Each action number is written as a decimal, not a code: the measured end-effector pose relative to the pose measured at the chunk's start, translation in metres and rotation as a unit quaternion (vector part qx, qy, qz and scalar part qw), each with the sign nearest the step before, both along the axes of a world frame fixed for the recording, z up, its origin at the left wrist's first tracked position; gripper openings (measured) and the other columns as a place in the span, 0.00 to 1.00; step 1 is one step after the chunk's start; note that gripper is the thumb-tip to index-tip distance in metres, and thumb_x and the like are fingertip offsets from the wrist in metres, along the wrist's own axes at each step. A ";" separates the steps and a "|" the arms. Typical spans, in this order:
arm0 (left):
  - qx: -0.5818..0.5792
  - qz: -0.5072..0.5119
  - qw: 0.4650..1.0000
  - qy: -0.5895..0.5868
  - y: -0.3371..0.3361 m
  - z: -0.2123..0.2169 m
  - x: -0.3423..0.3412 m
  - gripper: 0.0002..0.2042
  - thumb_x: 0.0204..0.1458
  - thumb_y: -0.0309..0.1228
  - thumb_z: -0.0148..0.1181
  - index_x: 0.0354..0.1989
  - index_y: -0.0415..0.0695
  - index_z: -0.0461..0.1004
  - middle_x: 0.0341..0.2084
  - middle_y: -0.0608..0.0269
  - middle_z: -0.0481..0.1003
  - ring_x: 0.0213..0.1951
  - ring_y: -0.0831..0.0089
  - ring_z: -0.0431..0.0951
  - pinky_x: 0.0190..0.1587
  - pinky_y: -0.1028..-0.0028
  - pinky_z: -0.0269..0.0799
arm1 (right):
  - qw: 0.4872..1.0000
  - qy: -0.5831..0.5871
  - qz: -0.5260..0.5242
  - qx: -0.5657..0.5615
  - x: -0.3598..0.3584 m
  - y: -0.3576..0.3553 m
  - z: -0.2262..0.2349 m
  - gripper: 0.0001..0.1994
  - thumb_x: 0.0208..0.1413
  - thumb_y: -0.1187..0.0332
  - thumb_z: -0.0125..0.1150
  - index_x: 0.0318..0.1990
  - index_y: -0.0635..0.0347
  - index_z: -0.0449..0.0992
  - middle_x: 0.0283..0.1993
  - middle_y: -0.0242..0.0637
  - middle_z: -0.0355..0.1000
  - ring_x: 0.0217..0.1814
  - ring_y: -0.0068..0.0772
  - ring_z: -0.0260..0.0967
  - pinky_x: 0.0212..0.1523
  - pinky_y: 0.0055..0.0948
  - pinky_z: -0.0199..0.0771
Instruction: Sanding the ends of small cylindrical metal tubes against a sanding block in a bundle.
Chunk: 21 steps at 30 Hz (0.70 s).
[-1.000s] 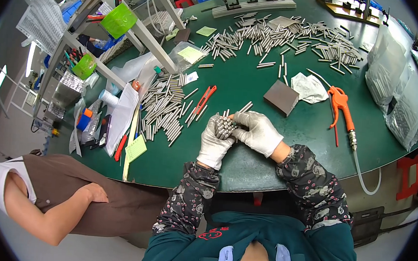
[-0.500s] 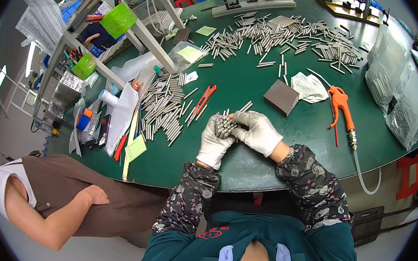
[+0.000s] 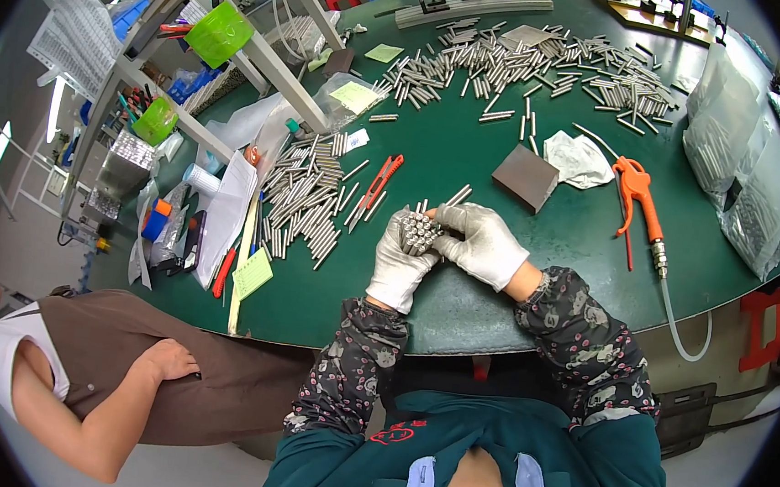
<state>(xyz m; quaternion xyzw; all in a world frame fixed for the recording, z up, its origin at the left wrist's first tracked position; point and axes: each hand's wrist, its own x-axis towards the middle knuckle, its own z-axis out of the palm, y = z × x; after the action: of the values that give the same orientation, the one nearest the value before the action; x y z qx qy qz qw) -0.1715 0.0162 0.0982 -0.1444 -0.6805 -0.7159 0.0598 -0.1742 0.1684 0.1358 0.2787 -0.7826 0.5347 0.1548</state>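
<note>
A bundle of short metal pins (image 3: 420, 234) is gripped between my hands, its round ends facing me. My left hand (image 3: 397, 267), in a white glove, wraps the bundle from the left. Closed against its right side is my gloved right hand (image 3: 484, 247), the fingers touching the pins. One or two pins (image 3: 457, 195) stick out beyond the right fingertips; whether they are held or lie on the table I cannot tell. A red utility knife (image 3: 377, 190) rests left of the bundle, beside a pile of loose pins (image 3: 304, 202).
A larger pin heap (image 3: 505, 65) spreads across the far green table (image 3: 457, 327). Right of my hands lie a brown block (image 3: 525, 177), a white cloth (image 3: 578, 161) and an orange air gun (image 3: 636, 203). Plastic bags (image 3: 744, 171) stand far right. A person in a brown apron (image 3: 161, 363) is at left.
My hands stay almost in place around the pin bundle. The person at left has shifted slightly, head and hand in a new position.
</note>
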 end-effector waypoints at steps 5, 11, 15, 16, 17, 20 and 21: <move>0.012 -0.004 1.000 -0.010 -0.002 -0.003 -0.001 0.24 0.37 0.16 0.61 0.44 0.43 0.60 0.34 0.68 0.71 0.36 0.81 0.72 0.39 0.81 0.71 | 1.000 -0.002 0.000 -0.002 0.001 -0.001 0.000 0.14 0.41 0.69 0.59 0.38 0.62 0.74 0.29 0.46 0.71 0.33 0.47 0.68 0.36 0.36 0.68; -0.015 -0.011 1.000 0.021 -0.004 -0.006 -0.002 0.24 0.38 0.16 0.61 0.45 0.44 0.60 0.36 0.67 0.70 0.36 0.80 0.72 0.38 0.80 0.72 | 1.000 0.006 -0.001 0.001 -0.001 0.000 -0.003 0.14 0.41 0.68 0.60 0.38 0.62 0.74 0.29 0.46 0.70 0.33 0.48 0.68 0.36 0.36 0.68; 0.038 -0.018 0.999 -0.007 -0.004 -0.008 -0.002 0.25 0.37 0.15 0.60 0.46 0.46 0.60 0.36 0.67 0.70 0.36 0.79 0.72 0.38 0.78 0.73 | 1.000 -0.002 0.000 0.008 0.001 0.000 0.000 0.14 0.41 0.68 0.59 0.38 0.62 0.74 0.29 0.46 0.71 0.33 0.48 0.68 0.36 0.37 0.67; 0.037 -0.019 0.999 -0.013 -0.005 -0.011 -0.003 0.26 0.37 0.14 0.60 0.46 0.47 0.60 0.36 0.67 0.70 0.36 0.79 0.72 0.39 0.78 0.73 | 1.000 -0.001 0.001 0.008 0.001 0.000 0.001 0.14 0.41 0.68 0.59 0.38 0.62 0.74 0.29 0.46 0.71 0.33 0.48 0.68 0.36 0.37 0.67; 0.037 -0.020 0.999 -0.013 -0.005 -0.011 -0.003 0.26 0.37 0.14 0.60 0.46 0.47 0.60 0.36 0.67 0.70 0.36 0.79 0.72 0.39 0.78 0.73 | 1.000 0.001 -0.002 0.011 0.001 0.000 0.001 0.14 0.41 0.68 0.59 0.38 0.61 0.74 0.29 0.46 0.71 0.33 0.48 0.68 0.36 0.37 0.68; -0.004 0.008 1.000 0.018 -0.005 -0.012 -0.002 0.28 0.36 0.14 0.60 0.47 0.46 0.60 0.36 0.68 0.69 0.37 0.79 0.72 0.39 0.78 0.73 | 1.000 -0.002 -0.004 0.013 0.002 0.001 0.003 0.13 0.41 0.69 0.59 0.38 0.61 0.74 0.28 0.45 0.71 0.33 0.47 0.68 0.36 0.36 0.68; -0.020 0.012 0.999 0.025 -0.006 -0.014 -0.004 0.28 0.35 0.14 0.60 0.48 0.47 0.60 0.36 0.68 0.69 0.37 0.78 0.72 0.38 0.78 0.72 | 1.000 -0.006 -0.003 0.012 0.002 0.001 0.004 0.13 0.41 0.69 0.58 0.37 0.61 0.74 0.28 0.45 0.71 0.32 0.47 0.68 0.36 0.36 0.68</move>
<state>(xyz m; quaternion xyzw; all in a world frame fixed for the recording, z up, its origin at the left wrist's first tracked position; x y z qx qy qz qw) -0.1751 0.0098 0.0840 -0.1551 -0.6944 -0.6978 0.0828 -0.1718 0.1692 0.1397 0.2751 -0.7905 0.5268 0.1482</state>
